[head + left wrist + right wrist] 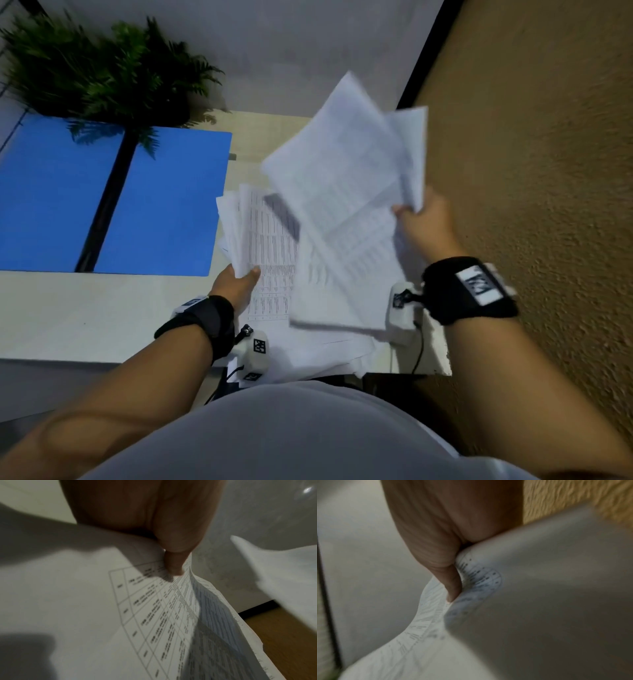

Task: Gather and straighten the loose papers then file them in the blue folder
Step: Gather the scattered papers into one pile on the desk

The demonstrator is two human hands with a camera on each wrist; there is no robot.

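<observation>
White papers point(339, 205) in both hands; printed tables, txt unreadable.

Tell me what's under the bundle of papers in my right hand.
More loose sheets on the table, and printed sheets in the left hand. Anything beneath those is covered.

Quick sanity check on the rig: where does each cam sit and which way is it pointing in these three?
Head: worn on the head, looks down at the desk, blue folder and papers; both forearms, left hand, right hand show.
Left wrist: looks along the left hand at its printed sheets; thumb shows.
Right wrist: looks along the right hand at its bent sheets.
Shared: head and left wrist both show the table-printed sheets.
</observation>
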